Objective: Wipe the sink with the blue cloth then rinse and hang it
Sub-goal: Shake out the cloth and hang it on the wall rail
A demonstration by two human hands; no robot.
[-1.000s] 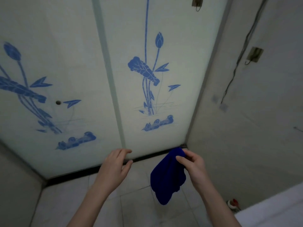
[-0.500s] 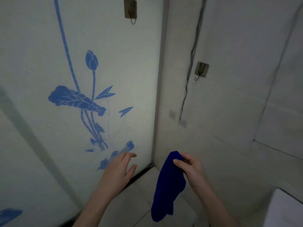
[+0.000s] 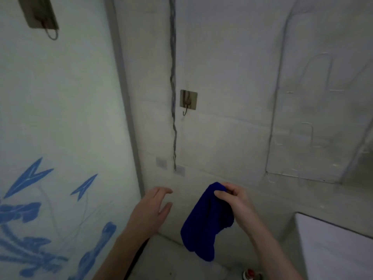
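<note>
1. Blue cloth (image 3: 203,221): hangs in mid-air at about 6 o'clock in the view. Its top is bunched and its lower part droops free, in front of the tiled wall (image 3: 232,67).
2. Right hand (image 3: 236,205): sits at the cloth's 2 o'clock. Thumb and fingers are curled over the bunched top edge and pinch it firmly; this hand alone carries the cloth.
3. Left hand (image 3: 149,211): sits at the cloth's 9 o'clock, near it but apart. Fingers are spread and loosely bent, and it grips nothing.
4. Wall hook (image 3: 188,102): a square metal plate with a small hook, fixed to the tiled wall at the cloth's 12 o'clock, well above it.
5. Cable (image 3: 173,98): a dark line running down the wall, just beside the wall hook at its 9 o'clock.
6. Second hook (image 3: 40,15): at 11 o'clock in the view, mounted on the frosted panel (image 3: 60,108) printed with blue plants.
7. White surface (image 3: 333,249): at 4 o'clock in the view.
8. Red-topped object (image 3: 250,273): at the bottom edge, 5 o'clock; too blurred to identify.
</note>
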